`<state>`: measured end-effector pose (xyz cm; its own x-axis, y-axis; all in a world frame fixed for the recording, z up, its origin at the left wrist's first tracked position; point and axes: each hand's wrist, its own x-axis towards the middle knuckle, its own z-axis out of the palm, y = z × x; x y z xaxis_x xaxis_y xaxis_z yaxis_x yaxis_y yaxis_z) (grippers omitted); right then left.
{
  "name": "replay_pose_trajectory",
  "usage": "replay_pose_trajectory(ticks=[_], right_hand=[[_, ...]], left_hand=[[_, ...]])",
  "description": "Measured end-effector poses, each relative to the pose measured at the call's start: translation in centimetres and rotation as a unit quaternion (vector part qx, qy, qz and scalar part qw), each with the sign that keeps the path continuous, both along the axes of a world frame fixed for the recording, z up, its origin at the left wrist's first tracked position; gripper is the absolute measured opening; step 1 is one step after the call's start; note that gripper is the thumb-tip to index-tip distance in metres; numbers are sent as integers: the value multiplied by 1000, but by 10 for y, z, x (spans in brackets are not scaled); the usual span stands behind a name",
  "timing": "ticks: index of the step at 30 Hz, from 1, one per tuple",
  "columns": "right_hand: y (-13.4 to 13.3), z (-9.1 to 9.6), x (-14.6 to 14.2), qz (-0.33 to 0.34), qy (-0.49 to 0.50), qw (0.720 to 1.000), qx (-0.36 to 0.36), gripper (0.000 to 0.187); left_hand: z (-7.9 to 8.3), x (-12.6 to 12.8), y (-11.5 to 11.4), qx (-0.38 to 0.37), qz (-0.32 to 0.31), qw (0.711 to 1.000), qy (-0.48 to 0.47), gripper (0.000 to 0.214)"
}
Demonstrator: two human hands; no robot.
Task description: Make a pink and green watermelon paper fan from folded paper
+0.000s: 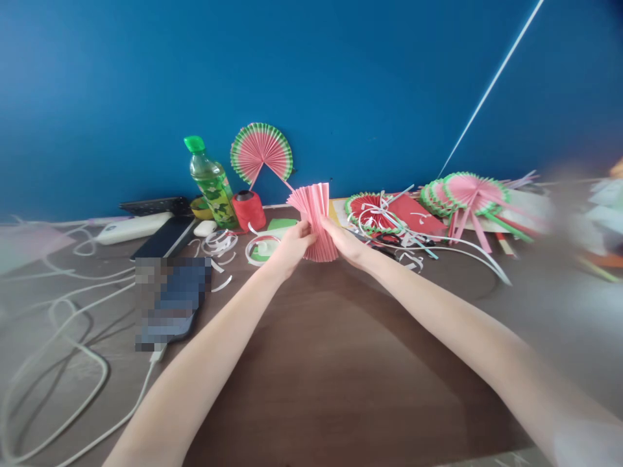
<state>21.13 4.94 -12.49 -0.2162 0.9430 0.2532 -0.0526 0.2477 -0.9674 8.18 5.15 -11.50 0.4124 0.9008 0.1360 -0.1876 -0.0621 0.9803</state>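
Held upright in front of me is a pink pleated paper (pixel 318 201), its folds fanned out a little at the top and bottom. My left hand (pixel 294 246) grips it at the middle from the left, fingers curled in front. From the right, my right hand (pixel 343 243) presses on its edge; those fingers are partly behind the paper. Just behind stands a finished pink and green paper fan (pixel 261 152), leaning on the blue wall. A roll of white tape (pixel 263 248) lies left of my left hand.
At the back left are a green-capped bottle (pixel 209 181) and a red thread spool (pixel 248 209). A phone (pixel 178 298) with a white cable lies on the left. More paper fans (pixel 467 194), a red fan (pixel 372 213) and tangled white strips (pixel 418 250) lie on the right.
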Motion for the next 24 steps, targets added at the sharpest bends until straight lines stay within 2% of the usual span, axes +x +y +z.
replay_pose_trajectory(ticks=[4, 7, 11, 19, 24], right_hand=[[-1, -3, 0, -55, -40, 998, -8, 49], [-1, -4, 0, -53, -48, 997, -10, 54], [-3, 0, -2, -55, -60, 997, -17, 56], [-10, 5, -6, -91, -154, 984, -11, 57], [-12, 12, -5, -68, -169, 982, 43, 49]], left_hand=[[0, 1, -2, 29, 46, 995, 84, 14], [0, 0, -3, 49, 73, 988, 125, 8], [0, 1, -4, 65, 67, 986, 140, 7], [5, 9, -16, 92, 29, 983, 155, 19], [3, 6, -13, 37, 34, 991, 127, 16]])
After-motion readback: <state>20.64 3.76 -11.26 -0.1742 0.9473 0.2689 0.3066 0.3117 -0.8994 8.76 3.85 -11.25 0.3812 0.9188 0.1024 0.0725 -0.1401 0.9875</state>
